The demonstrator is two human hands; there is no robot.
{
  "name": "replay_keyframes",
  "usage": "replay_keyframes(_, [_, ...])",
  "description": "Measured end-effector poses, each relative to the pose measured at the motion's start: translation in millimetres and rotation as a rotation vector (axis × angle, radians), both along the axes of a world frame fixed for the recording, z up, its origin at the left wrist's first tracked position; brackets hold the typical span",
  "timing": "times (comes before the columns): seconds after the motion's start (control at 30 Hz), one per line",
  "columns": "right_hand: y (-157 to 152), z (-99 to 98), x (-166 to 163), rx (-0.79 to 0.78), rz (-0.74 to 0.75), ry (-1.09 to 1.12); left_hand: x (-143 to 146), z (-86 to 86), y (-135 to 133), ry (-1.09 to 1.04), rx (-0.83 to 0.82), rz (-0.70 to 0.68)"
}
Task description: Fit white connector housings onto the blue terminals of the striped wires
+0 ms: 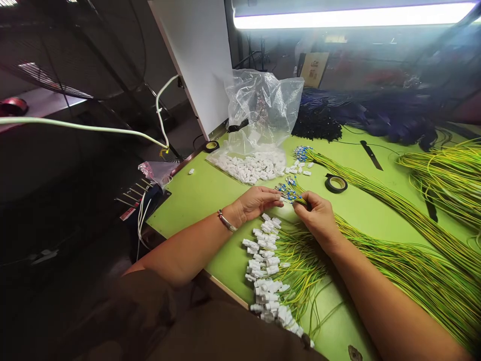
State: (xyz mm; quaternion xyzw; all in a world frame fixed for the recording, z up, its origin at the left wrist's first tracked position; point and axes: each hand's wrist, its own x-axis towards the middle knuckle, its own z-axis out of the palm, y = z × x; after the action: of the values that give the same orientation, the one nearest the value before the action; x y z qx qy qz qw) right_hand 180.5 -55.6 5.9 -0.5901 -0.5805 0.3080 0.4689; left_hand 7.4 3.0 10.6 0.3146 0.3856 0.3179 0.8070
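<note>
My right hand [318,216] is closed in a pinch on a yellow-green wire, close to its terminal end. Just beyond its fingertips lies a bunch of blue-sleeved metal terminals [288,188] on such wires. My left hand [258,201], a bracelet on its wrist, comes from the left with fingers together and tips close to those terminals. Something small and pale shows at its fingertips, too small to make out. Below both hands, white connector housings [266,265] sit in a column on the ends of yellow-green wires [308,255].
A clear plastic bag [263,110] stands behind loose white housings [255,166]. Rolls of black tape [335,184] lie on the green table [180,208]. Another terminal-ended wire bundle [361,180] crosses to the right. A pale cable [86,126] hangs at left.
</note>
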Motion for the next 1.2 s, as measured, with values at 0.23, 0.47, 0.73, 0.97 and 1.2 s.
replay_keyframes(0.23, [0,-2.6,1,0.033,0.022,-0.037,2,-2.0,-2,0.053,0.018,-0.031])
replay_keyframes(0.47, [1,-6.4,-1,0.028,0.045,-0.034,7,-6.5,-6,0.076,0.043,0.019])
replay_keyframes(0.73, [5,-15.0,4,0.023,0.081,-0.05,13,-9.0,-9,0.131,0.09,0.08])
replay_keyframes(0.97, [5,-14.9,5,0.028,0.111,-0.097,15,-7.0,-11,0.176,0.126,0.099])
replay_keyframes(1.2, [5,-15.3,4,0.0,0.11,-0.119,18,-1.3,-12,0.205,0.108,0.125])
